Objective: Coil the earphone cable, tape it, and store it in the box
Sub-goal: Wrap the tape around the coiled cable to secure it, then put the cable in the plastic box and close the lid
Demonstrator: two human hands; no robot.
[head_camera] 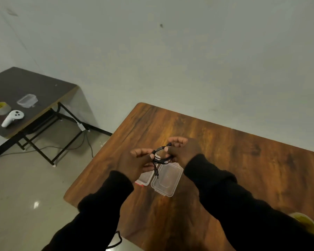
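Above the wooden counter and open clear box, both hands raised, black sleeves angled inward. Left hand and right hand each pinching the coiled black cable between fingers, plug dangling toward the box.

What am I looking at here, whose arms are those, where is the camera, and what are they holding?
There is no machine: a person works with bare hands, and the single picture comes from a camera worn on their head, looking down. The left hand and right hand together hold a black earphone cable wound into a small coil, its plug hanging down. Below them, on the wooden table, lies an open clear plastic box. A second, darker table further left carries a tape roll, a white controller and another clear container.
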